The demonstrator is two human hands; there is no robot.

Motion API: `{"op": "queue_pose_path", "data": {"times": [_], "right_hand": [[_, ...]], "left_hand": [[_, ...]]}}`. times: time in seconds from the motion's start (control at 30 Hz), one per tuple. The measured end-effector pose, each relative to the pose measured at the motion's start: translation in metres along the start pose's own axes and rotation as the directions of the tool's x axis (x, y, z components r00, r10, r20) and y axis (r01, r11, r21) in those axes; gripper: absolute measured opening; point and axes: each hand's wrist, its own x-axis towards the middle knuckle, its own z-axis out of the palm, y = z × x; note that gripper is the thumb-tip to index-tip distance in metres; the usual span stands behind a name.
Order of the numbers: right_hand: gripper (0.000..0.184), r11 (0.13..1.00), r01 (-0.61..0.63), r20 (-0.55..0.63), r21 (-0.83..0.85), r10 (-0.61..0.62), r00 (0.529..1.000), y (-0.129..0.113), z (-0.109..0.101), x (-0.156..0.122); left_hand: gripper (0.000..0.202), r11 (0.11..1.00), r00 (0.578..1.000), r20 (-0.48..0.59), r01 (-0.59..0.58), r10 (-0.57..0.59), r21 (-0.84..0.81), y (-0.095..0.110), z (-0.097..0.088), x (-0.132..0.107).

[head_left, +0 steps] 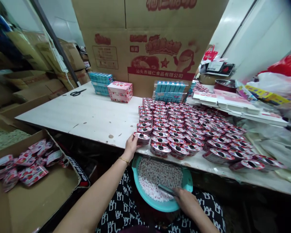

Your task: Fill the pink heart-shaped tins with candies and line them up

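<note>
At the table's front edge my left hand point(131, 147) is closed on a small oval pink-and-red box point(143, 137) with a dark hole in its top, at the near left corner of the rows. Many like oval boxes point(177, 140) stand upright to its right. Below the edge, a turquoise basin point(188, 181) rests at my lap, holding small white pellet-like pieces point(157, 176). My right hand point(186, 200) is closed on a long grey tool point(167, 189) whose far end lies among the pieces; its exact kind is unclear.
A cardboard box point(50, 202) at left holds pink strawberry-print packages point(29, 161). On the white table point(94, 116) lie black scissors point(78, 92), a pink printed box point(120, 91) and blue packs point(170, 91). A large carton point(111, 42) stands behind; flat white sheets point(235, 105) are stacked right.
</note>
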Motion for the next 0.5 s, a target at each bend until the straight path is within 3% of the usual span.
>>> {"op": "queue_pose_path", "data": {"times": [0.13, 0.2, 0.27, 0.3, 0.33, 0.4, 0.43, 0.47, 0.5], "right_hand": [[0.037, 1.0, -0.015, 0.004, -0.02, 0.015, 1.0, -0.004, -0.002, 0.003], [0.041, 0.999, -0.011, 0.012, -0.038, 0.011, 1.0, -0.005, -0.004, 0.006], [0.044, 0.998, 0.023, 0.024, -0.055, -0.021, 0.999, -0.005, -0.004, 0.01], [0.045, 0.997, 0.04, 0.035, -0.063, -0.038, 0.999, -0.003, -0.004, 0.012], [0.046, 0.996, 0.054, 0.045, -0.072, -0.051, 0.998, -0.001, -0.003, 0.013], [0.044, 0.994, 0.065, 0.063, -0.092, -0.059, 0.996, 0.007, 0.004, 0.017], [0.043, 0.993, 0.071, 0.068, -0.099, -0.065, 0.996, 0.012, 0.009, 0.019], [0.041, 0.992, 0.074, 0.071, -0.101, -0.067, 0.995, 0.018, 0.015, 0.022], [0.038, 0.992, 0.092, 0.068, -0.089, -0.086, 0.994, 0.024, 0.021, 0.026]], "left_hand": [[0.03, 1.0, 0.99, 0.144, -0.017, 0.015, 0.011, -0.014, 0.006, -0.006], [0.035, 0.999, 0.995, 0.1, -0.031, 0.03, 0.007, -0.01, 0.002, -0.009], [0.042, 0.983, 0.985, -0.011, -0.173, 0.174, 0.065, 0.007, -0.019, -0.008], [0.044, 0.95, 0.953, -0.073, -0.282, 0.293, 0.132, 0.019, -0.039, -0.007], [0.045, 0.893, 0.896, -0.133, -0.391, 0.425, 0.222, 0.034, -0.065, -0.005], [0.045, 0.725, 0.718, -0.243, -0.496, 0.652, 0.478, 0.065, -0.133, -0.002], [0.045, 0.641, 0.633, -0.292, -0.434, 0.717, 0.633, 0.08, -0.172, -0.003], [0.045, 0.572, 0.583, -0.335, -0.285, 0.74, 0.769, 0.092, -0.211, -0.006], [0.046, 0.515, 0.559, -0.38, -0.1, 0.737, 0.851, 0.101, -0.25, -0.011]]}}
